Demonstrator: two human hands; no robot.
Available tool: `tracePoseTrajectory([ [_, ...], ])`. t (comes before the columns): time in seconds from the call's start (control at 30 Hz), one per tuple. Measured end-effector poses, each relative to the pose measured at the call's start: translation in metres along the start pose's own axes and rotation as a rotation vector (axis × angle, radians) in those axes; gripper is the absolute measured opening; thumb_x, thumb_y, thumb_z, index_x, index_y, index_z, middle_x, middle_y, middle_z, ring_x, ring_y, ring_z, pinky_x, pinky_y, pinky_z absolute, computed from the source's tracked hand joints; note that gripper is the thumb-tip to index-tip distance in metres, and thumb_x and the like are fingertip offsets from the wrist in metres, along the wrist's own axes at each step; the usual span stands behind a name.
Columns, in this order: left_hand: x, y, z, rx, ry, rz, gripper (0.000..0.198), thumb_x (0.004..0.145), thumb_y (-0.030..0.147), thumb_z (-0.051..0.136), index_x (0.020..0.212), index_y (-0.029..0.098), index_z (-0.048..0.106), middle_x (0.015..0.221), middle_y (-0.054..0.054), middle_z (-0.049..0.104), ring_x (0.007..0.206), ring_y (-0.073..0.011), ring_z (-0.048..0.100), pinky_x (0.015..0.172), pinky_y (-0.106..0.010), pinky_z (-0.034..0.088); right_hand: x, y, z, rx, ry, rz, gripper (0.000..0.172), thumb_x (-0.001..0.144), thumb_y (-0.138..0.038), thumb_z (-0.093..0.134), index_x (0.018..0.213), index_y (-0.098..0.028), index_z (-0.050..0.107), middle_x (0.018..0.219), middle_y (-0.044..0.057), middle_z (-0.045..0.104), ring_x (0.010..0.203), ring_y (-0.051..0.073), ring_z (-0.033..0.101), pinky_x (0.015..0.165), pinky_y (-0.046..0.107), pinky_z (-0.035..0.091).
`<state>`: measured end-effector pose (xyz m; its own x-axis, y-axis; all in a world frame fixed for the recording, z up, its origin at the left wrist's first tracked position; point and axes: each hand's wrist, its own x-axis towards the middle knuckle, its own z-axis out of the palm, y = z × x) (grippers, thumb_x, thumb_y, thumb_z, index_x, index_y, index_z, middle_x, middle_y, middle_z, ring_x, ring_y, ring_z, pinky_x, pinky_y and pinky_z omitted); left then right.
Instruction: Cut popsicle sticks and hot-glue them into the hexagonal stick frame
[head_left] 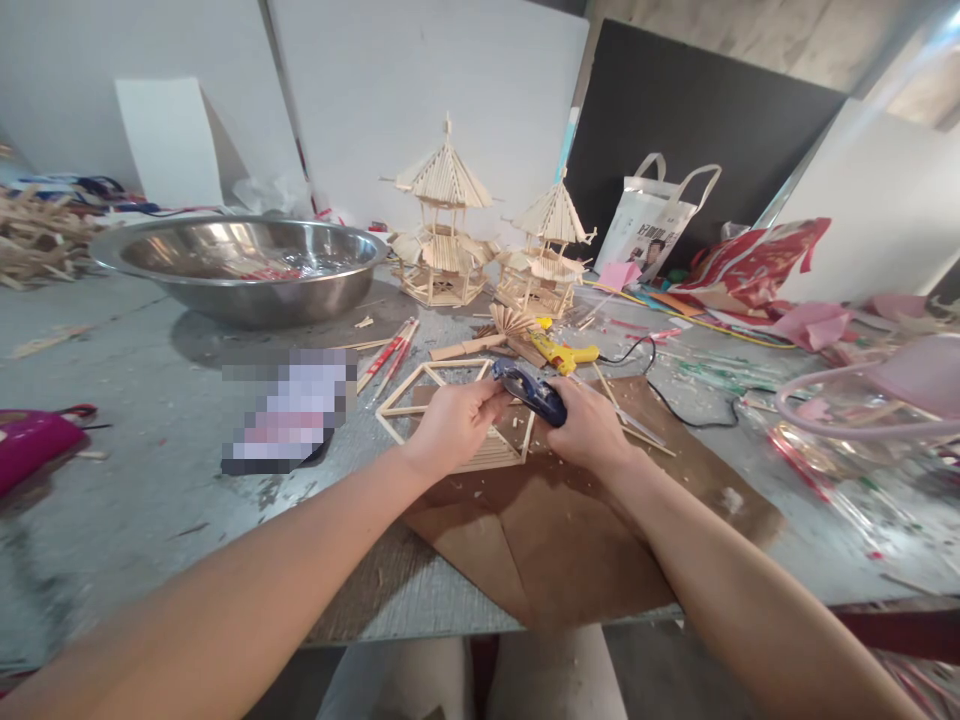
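My right hand [589,420] is wrapped round a dark blue hand tool [531,390] that looks like a cutter; its jaws are hard to make out. At the tool's far left end, my left hand [461,418] is closed in a pinch. What lies between those fingertips is hidden or too small to name. Below both hands rests a flat frame of thin wooden sticks [401,410], partly slatted, on a sheet of brown cardboard [570,535]. Small stick offcuts lie around it. Just beyond the hands is a yellow glue gun [566,355] with a black cord.
Two stick-built pagoda models [446,245] stand at the back, near a wide metal basin [247,280]. A blurred-out phone-like object [289,415] lies left of the frame. To the right are a white bag [649,225], a clear container [847,440] and scattered plastic bits.
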<state>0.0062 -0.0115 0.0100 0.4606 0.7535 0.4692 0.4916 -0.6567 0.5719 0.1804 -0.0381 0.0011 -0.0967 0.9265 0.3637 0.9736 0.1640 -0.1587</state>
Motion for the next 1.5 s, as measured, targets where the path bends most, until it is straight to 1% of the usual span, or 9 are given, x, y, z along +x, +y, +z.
tracePoseTrajectory([
  [0.33, 0.002, 0.001, 0.002, -0.067, -0.008, -0.065, 0.028, 0.079, 0.026, 0.042, 0.057, 0.014, 0.053, 0.046, 0.003, 0.049, 0.047, -0.0074, 0.046, 0.048, -0.017, 0.033, 0.001, -0.001, 0.001, -0.067, -0.027, 0.037, 0.027, 0.066, -0.032, 0.045, 0.089, -0.019, 0.052, 0.080, 0.006, 0.063, 0.071, 0.021, 0.057, 0.058, 0.027, 0.036],
  [0.57, 0.003, 0.001, 0.003, -0.064, 0.009, -0.074, 0.026, 0.079, 0.027, 0.043, 0.060, 0.014, 0.054, 0.045, 0.004, 0.047, 0.044, -0.0067, 0.043, 0.047, -0.017, 0.032, 0.003, -0.002, -0.002, -0.084, -0.052, 0.070, 0.025, 0.066, -0.034, 0.046, 0.086, -0.020, 0.053, 0.077, 0.005, 0.063, 0.070, 0.021, 0.057, 0.057, 0.027, 0.035],
  [0.8, 0.003, -0.001, 0.003, -0.084, 0.005, -0.077, 0.029, 0.079, 0.028, 0.042, 0.054, 0.015, 0.050, 0.045, 0.004, 0.048, 0.043, -0.0071, 0.042, 0.046, -0.017, 0.033, 0.005, -0.003, -0.003, -0.128, -0.071, 0.090, 0.024, 0.067, -0.037, 0.046, 0.082, -0.021, 0.054, 0.075, 0.005, 0.064, 0.070, 0.021, 0.058, 0.056, 0.027, 0.034],
  [1.0, 0.003, -0.001, 0.004, -0.060, -0.004, -0.076, 0.027, 0.078, 0.029, 0.042, 0.058, 0.015, 0.053, 0.049, 0.003, 0.051, 0.047, -0.0078, 0.045, 0.048, -0.018, 0.033, 0.003, -0.002, -0.004, -0.116, -0.073, 0.093, 0.024, 0.067, -0.034, 0.046, 0.086, -0.021, 0.054, 0.079, 0.005, 0.064, 0.072, 0.020, 0.058, 0.058, 0.026, 0.035],
  [1.07, 0.003, -0.001, 0.003, -0.058, -0.011, -0.079, 0.027, 0.078, 0.028, 0.042, 0.056, 0.015, 0.051, 0.048, 0.003, 0.050, 0.046, -0.0076, 0.045, 0.048, -0.018, 0.033, 0.002, -0.001, -0.004, -0.098, -0.067, 0.077, 0.029, 0.067, -0.033, 0.046, 0.092, -0.020, 0.053, 0.083, 0.006, 0.063, 0.076, 0.021, 0.057, 0.061, 0.027, 0.036],
  [1.2, 0.003, -0.004, 0.002, -0.084, -0.057, -0.091, 0.029, 0.079, 0.025, 0.038, 0.055, 0.015, 0.050, 0.049, 0.003, 0.049, 0.048, -0.0080, 0.045, 0.050, -0.018, 0.033, 0.002, 0.001, -0.001, -0.042, -0.051, -0.006, 0.044, 0.064, -0.029, 0.049, 0.107, -0.019, 0.046, 0.093, 0.008, 0.060, 0.084, 0.022, 0.055, 0.067, 0.029, 0.037],
  [1.37, 0.003, -0.009, 0.004, -0.104, -0.094, -0.085, 0.028, 0.080, 0.027, 0.037, 0.059, 0.015, 0.052, 0.050, 0.003, 0.049, 0.051, -0.0088, 0.046, 0.051, -0.019, 0.033, 0.002, 0.004, 0.001, -0.005, -0.052, -0.025, 0.045, 0.063, -0.026, 0.048, 0.107, -0.018, 0.046, 0.095, 0.009, 0.059, 0.087, 0.023, 0.054, 0.070, 0.030, 0.038],
  [1.5, 0.003, -0.008, 0.003, -0.112, -0.118, -0.067, 0.030, 0.081, 0.028, 0.036, 0.060, 0.016, 0.052, 0.049, 0.003, 0.047, 0.051, -0.0090, 0.046, 0.052, -0.019, 0.033, 0.001, 0.003, 0.000, 0.022, -0.049, -0.023, 0.044, 0.064, -0.028, 0.049, 0.107, -0.017, 0.047, 0.098, 0.010, 0.059, 0.089, 0.023, 0.053, 0.073, 0.031, 0.038],
])
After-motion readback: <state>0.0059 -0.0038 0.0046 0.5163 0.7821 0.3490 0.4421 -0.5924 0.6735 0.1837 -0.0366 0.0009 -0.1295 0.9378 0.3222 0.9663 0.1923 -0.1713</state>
